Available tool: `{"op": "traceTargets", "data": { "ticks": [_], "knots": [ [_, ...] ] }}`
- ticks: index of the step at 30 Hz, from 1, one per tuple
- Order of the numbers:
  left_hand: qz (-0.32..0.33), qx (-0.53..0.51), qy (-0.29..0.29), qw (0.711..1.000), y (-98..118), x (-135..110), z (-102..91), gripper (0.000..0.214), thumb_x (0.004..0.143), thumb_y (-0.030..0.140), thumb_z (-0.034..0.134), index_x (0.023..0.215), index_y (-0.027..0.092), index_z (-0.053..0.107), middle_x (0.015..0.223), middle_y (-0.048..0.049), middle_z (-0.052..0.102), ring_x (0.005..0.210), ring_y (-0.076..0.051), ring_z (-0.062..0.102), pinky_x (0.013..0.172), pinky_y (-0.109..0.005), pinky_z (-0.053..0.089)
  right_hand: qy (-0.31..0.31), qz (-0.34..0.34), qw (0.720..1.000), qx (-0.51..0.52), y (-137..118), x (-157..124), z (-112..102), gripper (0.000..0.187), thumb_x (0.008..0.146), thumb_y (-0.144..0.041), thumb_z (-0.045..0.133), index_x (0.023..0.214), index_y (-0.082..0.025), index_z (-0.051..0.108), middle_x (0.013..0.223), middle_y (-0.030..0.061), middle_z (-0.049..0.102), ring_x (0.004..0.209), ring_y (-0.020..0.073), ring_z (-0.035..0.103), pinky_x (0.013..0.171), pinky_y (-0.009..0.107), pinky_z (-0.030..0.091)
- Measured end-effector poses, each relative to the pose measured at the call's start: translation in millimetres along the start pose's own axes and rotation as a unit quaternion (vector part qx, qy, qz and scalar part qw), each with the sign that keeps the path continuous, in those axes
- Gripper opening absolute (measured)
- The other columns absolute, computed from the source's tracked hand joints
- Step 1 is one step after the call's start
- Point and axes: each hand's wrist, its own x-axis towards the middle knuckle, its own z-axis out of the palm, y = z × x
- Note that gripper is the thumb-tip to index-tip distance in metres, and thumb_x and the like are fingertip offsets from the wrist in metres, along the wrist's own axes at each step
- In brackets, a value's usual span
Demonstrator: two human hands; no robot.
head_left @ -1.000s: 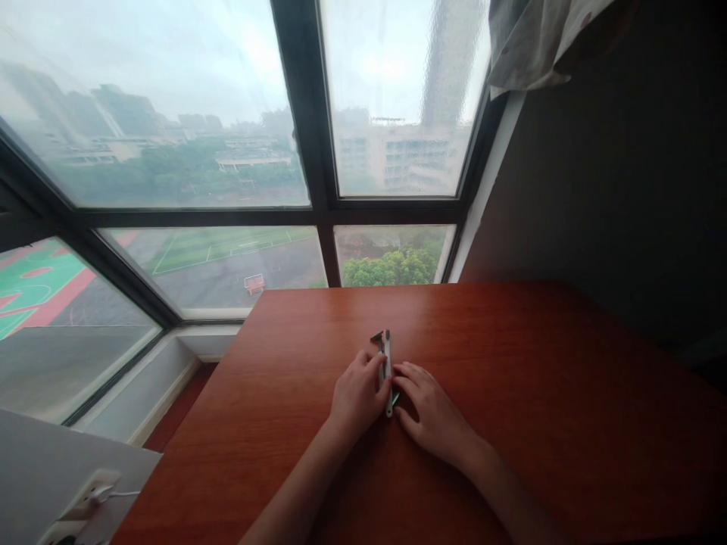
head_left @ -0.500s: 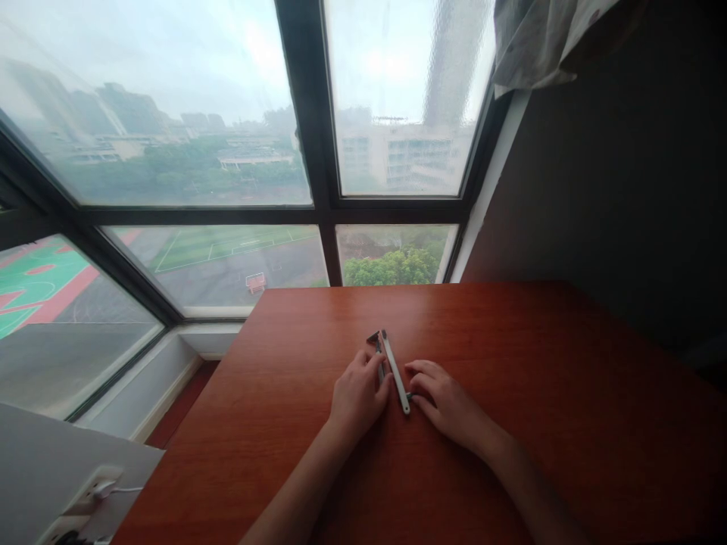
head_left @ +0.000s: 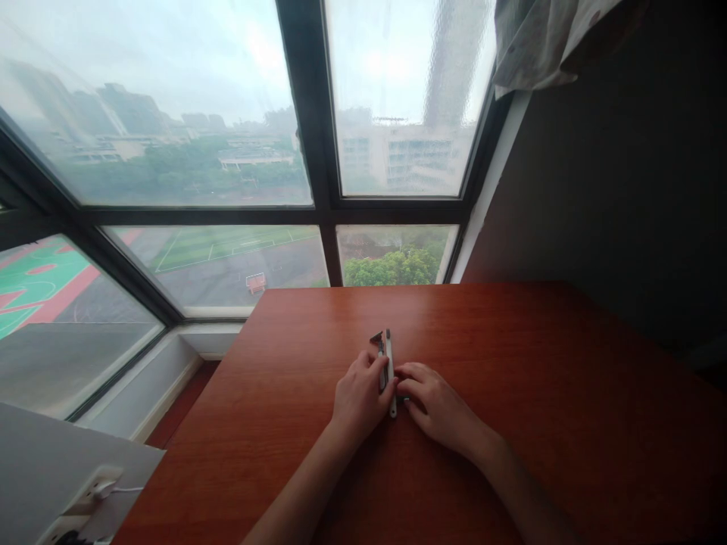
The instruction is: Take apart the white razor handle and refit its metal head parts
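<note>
A slim grey and white folding tool (head_left: 388,362), with two long bars lying side by side, rests on the reddish wooden table (head_left: 511,363). My left hand (head_left: 359,397) presses on the left bar, fingers curled over it. My right hand (head_left: 435,405) pinches the right bar near its lower end. Both bars point away from me, nearly parallel and close together.
A large window (head_left: 318,151) with dark frames rises behind the table. A dark wall (head_left: 613,166) stands on the right and a bunched curtain (head_left: 539,38) hangs above it. A white power socket (head_left: 85,496) with a cable sits at the lower left.
The right bar had swung out to the right half a second ago; my right hand has pushed it back against the left bar. My left hand has barely moved.
</note>
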Motion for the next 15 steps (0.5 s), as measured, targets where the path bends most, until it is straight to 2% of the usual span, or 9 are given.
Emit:
{"op": "traceTargets", "data": {
  "ticks": [4,10,15],
  "knots": [
    [-0.012,-0.001,-0.005,1.000,1.7,-0.2,-1.2,0.027,0.088,0.038,0.051,0.113,0.031,0.055,0.106,-0.0031,0.055,0.092,-0.019,0.057,0.069,-0.026,0.043,-0.002,0.005,1.000,0.001,2.0,0.1,-3.6,0.036,0.074,0.001,0.049,0.095,-0.023,0.067,0.118,0.0051,0.059,0.114,0.0211,0.052,0.101,0.038,0.041],
    [0.001,0.001,0.002,1.000,-1.0,-2.0,0.3,0.028,0.088,0.037,0.050,0.115,0.031,0.053,0.107,-0.0037,0.054,0.092,-0.019,0.058,0.069,-0.026,0.043,0.003,0.017,1.000,-0.016,8.9,0.1,-1.7,0.031,0.076,0.001,0.048,0.085,-0.022,0.067,0.115,0.0053,0.060,0.112,0.0213,0.053,0.099,0.039,0.043],
    [0.024,-0.018,0.003,1.000,-5.8,-2.6,-0.2,0.032,0.086,0.035,0.054,0.118,0.030,0.052,0.111,-0.0031,0.054,0.093,-0.019,0.058,0.075,-0.027,0.044,0.017,0.038,0.999,-0.032,5.1,-3.2,-0.2,0.029,0.080,-0.004,0.048,0.097,-0.021,0.065,0.119,0.0077,0.059,0.115,0.0217,0.052,0.101,0.040,0.042]
  ]
}}
